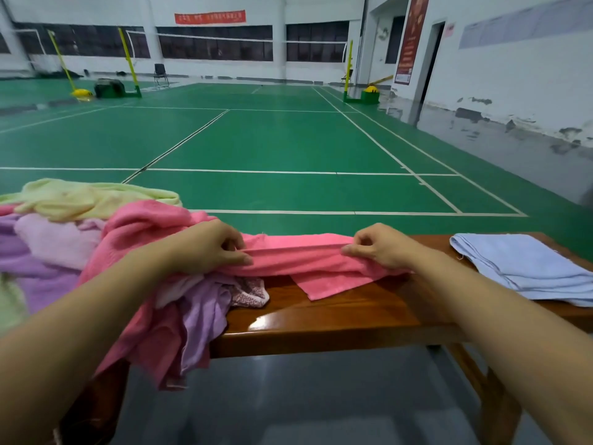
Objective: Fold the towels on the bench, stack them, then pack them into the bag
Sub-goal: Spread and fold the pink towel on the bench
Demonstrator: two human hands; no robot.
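Both hands on the pink towel (295, 258), stretched sideways across the middle of the wooden table (321, 319). Left hand (208, 248) pinches the towel's top edge at its left end, fingers curled over the cloth, thumb underneath. Right hand (375, 247) pinches the same edge at the right end, fingers clamped on the fabric. Between the hands the towel is bunched into a long roll-like fold; one flat flap hangs toward the near table edge. The towel's left part runs into the unfolded pile (64, 239) at the table's left end: yellow-green towel (93, 197) on top at the back, pale pink and purple ones below, some purple and pink cloth draping over the near edge. Folded light blue towel (526, 264) lies flat at the right end, well apart from the pink one. Green court floor (272, 139) beyond.
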